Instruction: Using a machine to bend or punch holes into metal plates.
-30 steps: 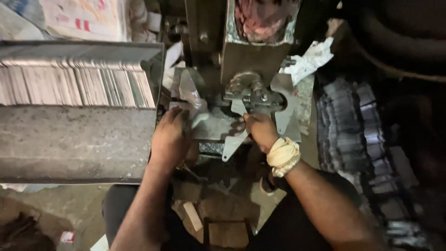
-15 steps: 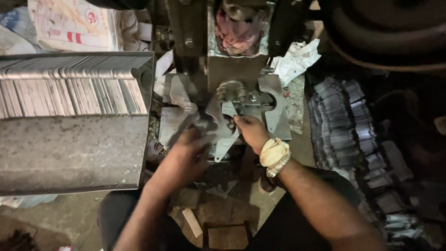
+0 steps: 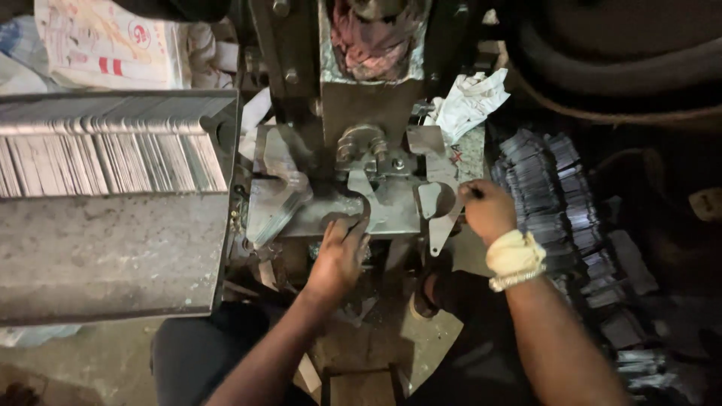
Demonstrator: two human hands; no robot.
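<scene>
The left hand (image 3: 340,256) lies open, fingertips touching the flat grey metal press plate (image 3: 391,214). The right hand (image 3: 487,210) is closed, gripping a thin dark handle (image 3: 477,192).

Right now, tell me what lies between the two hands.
Head view: a flat metal blank on the press bed, between left hand and right hand.

Your right wrist wears a cream cloth wrap (image 3: 515,252) with a silvery bracelet (image 3: 514,281) beneath. Left of it, the press bed (image 3: 391,214) shows dull grey steel. Above the bed, a pink-and-maroon rag (image 3: 374,41); right of that, white crumpled cloth (image 3: 468,101). Far left, silver-grey stacked blanks (image 3: 113,162) and a white sack (image 3: 113,41) with red marks.
</scene>
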